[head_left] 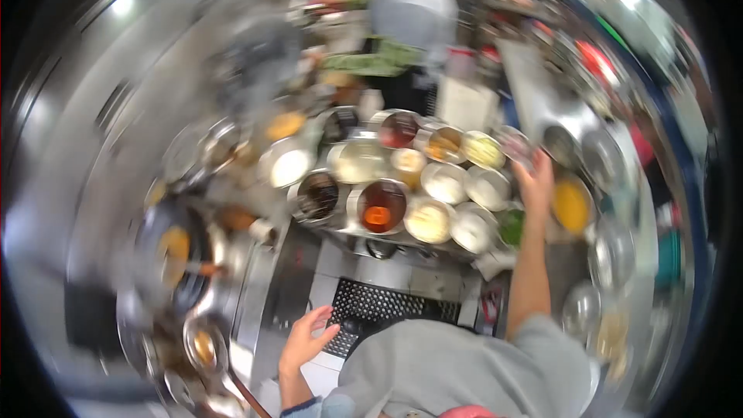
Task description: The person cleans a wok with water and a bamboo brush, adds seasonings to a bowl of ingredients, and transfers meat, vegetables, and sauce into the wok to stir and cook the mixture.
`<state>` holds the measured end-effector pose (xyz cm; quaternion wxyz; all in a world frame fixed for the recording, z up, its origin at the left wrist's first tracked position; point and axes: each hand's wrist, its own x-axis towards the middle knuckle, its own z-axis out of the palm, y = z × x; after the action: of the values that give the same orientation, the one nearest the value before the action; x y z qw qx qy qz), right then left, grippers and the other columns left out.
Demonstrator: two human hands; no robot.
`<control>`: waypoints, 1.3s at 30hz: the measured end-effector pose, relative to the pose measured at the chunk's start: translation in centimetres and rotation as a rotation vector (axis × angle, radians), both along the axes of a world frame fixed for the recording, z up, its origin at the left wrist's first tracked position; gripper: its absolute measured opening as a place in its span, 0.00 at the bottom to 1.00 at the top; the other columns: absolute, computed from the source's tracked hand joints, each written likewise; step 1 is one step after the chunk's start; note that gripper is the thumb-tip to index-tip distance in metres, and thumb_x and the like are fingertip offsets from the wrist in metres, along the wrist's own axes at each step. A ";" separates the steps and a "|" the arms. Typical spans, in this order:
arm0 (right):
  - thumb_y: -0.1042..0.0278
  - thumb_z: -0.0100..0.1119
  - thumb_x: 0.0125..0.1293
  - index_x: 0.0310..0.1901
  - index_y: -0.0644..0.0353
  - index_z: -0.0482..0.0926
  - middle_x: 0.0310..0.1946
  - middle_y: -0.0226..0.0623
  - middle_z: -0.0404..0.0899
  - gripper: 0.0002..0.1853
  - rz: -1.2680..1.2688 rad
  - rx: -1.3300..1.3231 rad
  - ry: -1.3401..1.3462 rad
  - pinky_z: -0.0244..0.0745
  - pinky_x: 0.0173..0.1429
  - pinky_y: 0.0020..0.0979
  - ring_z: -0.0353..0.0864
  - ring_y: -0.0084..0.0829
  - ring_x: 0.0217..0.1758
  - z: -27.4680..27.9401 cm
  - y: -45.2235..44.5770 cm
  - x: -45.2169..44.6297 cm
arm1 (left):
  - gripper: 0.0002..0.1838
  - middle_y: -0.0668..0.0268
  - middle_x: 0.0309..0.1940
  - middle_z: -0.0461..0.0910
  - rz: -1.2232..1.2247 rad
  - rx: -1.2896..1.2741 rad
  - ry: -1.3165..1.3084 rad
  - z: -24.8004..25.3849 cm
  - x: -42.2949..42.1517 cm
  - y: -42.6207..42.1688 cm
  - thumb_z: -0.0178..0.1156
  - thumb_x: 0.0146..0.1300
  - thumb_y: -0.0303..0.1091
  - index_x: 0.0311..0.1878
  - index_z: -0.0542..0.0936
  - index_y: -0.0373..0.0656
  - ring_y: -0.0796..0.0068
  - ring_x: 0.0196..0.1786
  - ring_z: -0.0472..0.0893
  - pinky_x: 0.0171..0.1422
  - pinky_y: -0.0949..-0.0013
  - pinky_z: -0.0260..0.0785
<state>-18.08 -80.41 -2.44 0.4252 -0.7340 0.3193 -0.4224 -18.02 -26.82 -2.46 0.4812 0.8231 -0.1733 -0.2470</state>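
My left hand (306, 338) hangs low over the floor in front of my body, fingers apart and holding nothing. Stretched forward at the right of the counter, my right hand (535, 182) has its fingers extended, with nothing visible in them. Its fingertips are close to a round container with pinkish contents (511, 142); I cannot tell whether they touch it. Just left of the forearm is a container of chopped greens (511, 226). On its other side sits a bowl of yellow-orange food (572, 205). The picture is smeared by motion.
Metal containers fill the counter, among them dark red liquid (391, 200) and shredded pale food (429, 220). A wok (203, 259) and a ladle (246, 395) are on the left. Beyond the counter stands another person (414, 8). A black perforated mat (395, 299) covers part of the floor.
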 end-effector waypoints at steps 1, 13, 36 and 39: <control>0.71 0.67 0.58 0.56 0.71 0.72 0.55 0.47 0.77 0.25 0.192 0.034 -0.111 0.72 0.61 0.34 0.77 0.34 0.58 3.1 4.1 2.0 | 0.27 0.54 0.55 0.78 0.031 -0.023 -0.038 0.0 0.7 1.2 0.68 0.59 0.32 0.61 0.72 0.34 0.64 0.57 0.79 0.62 0.64 0.72; 0.61 0.66 0.59 0.53 0.69 0.71 0.43 0.58 0.79 0.26 1.649 -0.992 0.177 0.75 0.55 0.40 0.79 0.55 0.49 6.1 62.2 26.4 | 0.13 0.54 0.43 0.81 0.517 0.041 -0.702 2.8 6.8 12.7 0.61 0.60 0.31 0.46 0.79 0.38 0.51 0.46 0.81 0.51 0.57 0.74; 0.72 0.53 0.66 0.73 0.62 0.51 0.22 0.25 0.66 0.36 1.925 -0.005 0.656 0.65 0.17 0.24 0.64 0.18 0.17 1.6 64.5 34.9 | 0.10 0.61 0.26 0.80 1.027 0.597 -0.844 -3.1 19.3 29.0 0.60 0.61 0.37 0.28 0.78 0.42 0.56 0.38 0.79 0.47 0.55 0.62; 0.73 0.53 0.66 0.72 0.63 0.53 0.24 0.27 0.68 0.34 2.083 0.375 0.748 0.65 0.16 0.24 0.65 0.18 0.18 0.1 64.7 35.2 | 0.10 0.59 0.27 0.81 1.094 0.601 -0.818 -1.1 19.2 26.1 0.60 0.59 0.36 0.26 0.79 0.41 0.56 0.38 0.80 0.47 0.55 0.62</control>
<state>17.09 -15.73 -2.31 0.5521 -0.6481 -0.2841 0.4409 1.13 -0.68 -3.56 0.1869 0.9140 0.1707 0.3170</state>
